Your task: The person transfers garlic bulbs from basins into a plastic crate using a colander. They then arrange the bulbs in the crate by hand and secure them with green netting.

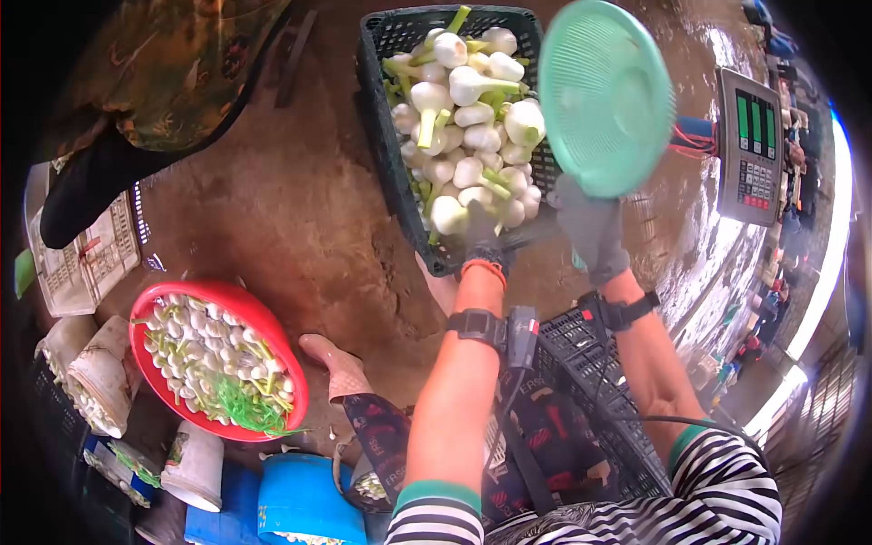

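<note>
A dark plastic crate full of white garlic bulbs with short green stems stands at the top centre. My left hand, in a grey glove, is at the crate's near end among the bulbs; its fingers are blurred and partly hidden. To the right, my right hand, also gloved in grey, is closed on the lower rim of a green plastic basket. The basket is tilted up beside the crate's right edge, and nothing shows inside it.
A red basin of garlic with green netting stands at lower left, near white buckets and a blue tub. A digital scale display is at right. Another person's dark sleeve or clothing shows at upper left.
</note>
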Tool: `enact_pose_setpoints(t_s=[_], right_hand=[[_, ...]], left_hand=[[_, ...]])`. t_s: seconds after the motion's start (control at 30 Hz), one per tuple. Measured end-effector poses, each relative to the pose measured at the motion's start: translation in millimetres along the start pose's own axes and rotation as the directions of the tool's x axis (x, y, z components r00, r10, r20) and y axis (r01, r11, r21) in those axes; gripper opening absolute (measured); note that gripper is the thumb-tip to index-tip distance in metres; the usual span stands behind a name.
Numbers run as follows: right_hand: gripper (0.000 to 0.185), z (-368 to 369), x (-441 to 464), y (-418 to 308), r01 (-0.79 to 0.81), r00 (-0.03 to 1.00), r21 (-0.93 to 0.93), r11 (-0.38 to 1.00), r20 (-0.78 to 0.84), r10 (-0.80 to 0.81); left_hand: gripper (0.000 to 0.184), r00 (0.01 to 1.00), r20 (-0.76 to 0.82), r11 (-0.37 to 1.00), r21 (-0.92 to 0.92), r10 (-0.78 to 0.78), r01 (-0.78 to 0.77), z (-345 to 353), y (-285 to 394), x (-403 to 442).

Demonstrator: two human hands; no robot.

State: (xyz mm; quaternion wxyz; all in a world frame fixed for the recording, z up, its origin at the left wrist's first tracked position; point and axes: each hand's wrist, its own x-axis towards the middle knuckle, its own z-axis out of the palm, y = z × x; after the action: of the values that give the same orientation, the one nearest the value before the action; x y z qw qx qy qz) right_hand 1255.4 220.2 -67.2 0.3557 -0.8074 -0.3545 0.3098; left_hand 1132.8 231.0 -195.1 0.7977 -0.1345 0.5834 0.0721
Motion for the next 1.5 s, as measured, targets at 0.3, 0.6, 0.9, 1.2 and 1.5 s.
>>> enact_pose_setpoints(t_s=[0.3, 0.6, 0.9, 1.2, 1.5], right_hand=[[0.014, 44.0, -130.6, -82.3, -0.407, 0.824, 0.105, 0.907, 0.471, 0.315], [0.020, 317.0, -205.0, -150.9, 0.001, 0.537, -0.277, 0.961, 0.811, 0.233], [0.025, 559.3, -212.0, -135.6, 0.527, 0.521, -0.518, 0.673, 0.823, 0.226], [0.008, 587.9, -192.4, -98.8, 0.577, 0.006, 0.062, 0.814, 0.997, -0.080], [0.014, 491.2, -254.8, -136.7, -0.308, 0.253, -0.174, 0.935, 0.933, 0.257]], left_hand=[[0.036, 0.975, 0.222, 0.980, -0.197, 0.027, 0.018, -137.2, 6.4, -108.0], [0.023, 0.814, -0.492, 0.697, -0.465, 0.308, -0.545, -459.2, 78.5, -134.2], [0.072, 0.691, -0.476, 0.703, -0.189, 0.545, -0.685, -594.6, 179.5, -102.5], [0.061, 0.835, -0.329, 0.687, -0.475, 0.440, -0.550, -612.6, 254.2, -18.8], [0.041, 0.629, -0.433, 0.672, -0.068, 0.646, -0.737, -560.4, 220.4, -120.5]])
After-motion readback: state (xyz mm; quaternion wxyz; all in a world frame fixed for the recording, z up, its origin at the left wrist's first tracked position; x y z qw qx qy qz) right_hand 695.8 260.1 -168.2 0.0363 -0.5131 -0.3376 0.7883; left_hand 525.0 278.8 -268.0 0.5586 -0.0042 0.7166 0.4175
